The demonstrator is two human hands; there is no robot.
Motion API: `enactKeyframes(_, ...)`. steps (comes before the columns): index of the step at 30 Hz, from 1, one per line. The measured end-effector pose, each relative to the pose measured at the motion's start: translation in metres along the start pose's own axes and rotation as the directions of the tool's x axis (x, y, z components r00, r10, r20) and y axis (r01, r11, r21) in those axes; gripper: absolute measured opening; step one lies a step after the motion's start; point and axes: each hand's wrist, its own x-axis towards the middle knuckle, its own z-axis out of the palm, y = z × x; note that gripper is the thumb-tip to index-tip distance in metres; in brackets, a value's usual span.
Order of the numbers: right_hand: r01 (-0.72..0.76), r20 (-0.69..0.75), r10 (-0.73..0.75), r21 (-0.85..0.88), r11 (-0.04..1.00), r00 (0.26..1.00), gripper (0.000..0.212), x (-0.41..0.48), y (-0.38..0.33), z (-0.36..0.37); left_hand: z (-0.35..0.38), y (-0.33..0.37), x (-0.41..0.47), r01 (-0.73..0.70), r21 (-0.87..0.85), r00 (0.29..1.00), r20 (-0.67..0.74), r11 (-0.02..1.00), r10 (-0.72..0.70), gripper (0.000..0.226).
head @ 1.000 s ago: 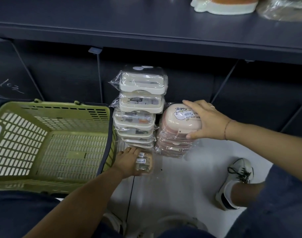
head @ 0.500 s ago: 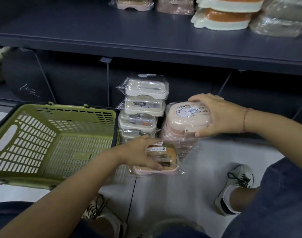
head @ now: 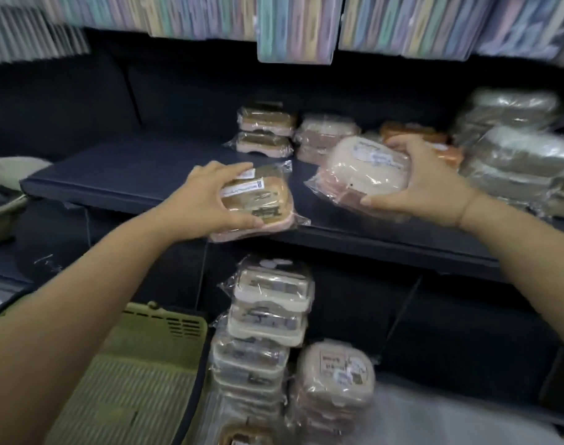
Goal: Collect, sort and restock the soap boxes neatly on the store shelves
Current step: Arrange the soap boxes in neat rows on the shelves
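Head view: the only view, smeared by motion (small print and edges are lost).
Left grip (head: 206, 200): fingers and thumb are curled round one brown soap box (head: 261, 200) in clear film. It is at the front edge of the shelf (head: 129, 178), partly overhanging it. I cannot tell whether it touches the shelf.
Right grip (head: 425, 184): thumb below and fingers on top, clamped round a pink soap box (head: 360, 168) over the right part of the shelf. More pink shows under it in the film (one box or two, I cannot tell).
On the shelf, at the back: two brown boxes (head: 266, 133) stacked. To their right is a pink pile (head: 325, 136), probably two, then orange boxes (head: 412, 130) and grey boxes (head: 515, 149), number unclear.
Below the shelf: a white stack (head: 267, 319) of at least four, with a pink stack (head: 335, 374) just beside it (count unclear). One green basket (head: 139, 380) stands to the left.
Above the shelf: rows of pastel packs (head: 293, 27).
Handling: the boxes look like light, stiff plastic shells. The loose film looks slippery and could slide under the fingers.
Where to hold: across the hard body, never by the film's corners. Each box should go down flat so the stacks stand.
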Motion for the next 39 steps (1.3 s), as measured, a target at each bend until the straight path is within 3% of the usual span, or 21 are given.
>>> enactKeyframes(4,-0.033,0.030,0.038,-0.143,0.989,0.999,0.099,0.077,-0.011,0.038,0.009,-0.025,0.036,0.051,-0.028,0.999,-0.009,0.998,-0.051,0.095)
enactKeyframes(8,-0.068,0.103,0.097,-0.256,0.964,0.990,0.099,0.124,-0.009,0.072,0.015,-0.048,0.050,0.053,-0.133,0.986,-0.151,0.990,-0.073,0.091)
enactKeyframes(11,-0.074,0.149,0.146,-0.407,0.911,0.978,0.089,0.143,0.002,0.087,0.018,-0.068,0.053,0.109,-0.144,0.954,-0.263,0.984,-0.144,0.105)
enactKeyframes(14,-0.014,0.179,0.107,-0.454,0.891,0.978,0.076,0.147,0.011,0.094,0.022,-0.079,0.057,0.119,-0.220,0.957,-0.235,0.968,-0.171,0.098)
enactKeyframes(22,-0.008,0.154,0.085,-0.444,0.896,0.984,0.077,0.135,0.008,0.098,0.028,-0.075,0.057,0.151,-0.018,0.969,-0.196,0.988,-0.151,0.094)
enactKeyframes(24,0.003,0.080,0.024,-0.325,0.946,0.997,0.075,0.124,-0.006,0.099,0.028,-0.074,0.057,0.182,0.023,0.967,-0.186,0.983,-0.174,0.095)
enactKeyframes(26,0.103,0.031,-0.099,-0.154,0.983,0.995,0.070,0.112,-0.029,0.103,0.028,-0.074,0.057,0.215,0.046,0.964,-0.171,0.976,-0.204,0.098)
enactKeyframes(28,0.208,0.120,-0.196,-0.090,0.974,0.973,0.075,0.105,-0.050,0.114,0.027,-0.073,0.058,0.220,0.066,0.966,-0.151,0.973,-0.208,0.099)
enactKeyframes(32,0.270,0.327,-0.173,-0.281,0.921,0.929,0.087,0.125,-0.066,0.142,0.029,-0.075,0.061,0.245,0.147,0.968,-0.099,0.958,-0.232,0.110)
enactKeyframes(35,0.252,0.249,-0.166,-0.369,0.895,0.954,0.076,0.153,-0.070,0.153,0.033,-0.080,0.066,0.277,0.287,0.961,-0.061,0.917,-0.271,0.123)
enactKeyframes(39,0.139,0.164,-0.070,-0.462,0.876,0.984,0.071,0.183,-0.068,0.162,0.032,-0.077,0.067,0.247,0.381,0.962,0.017,0.891,-0.274,0.114)
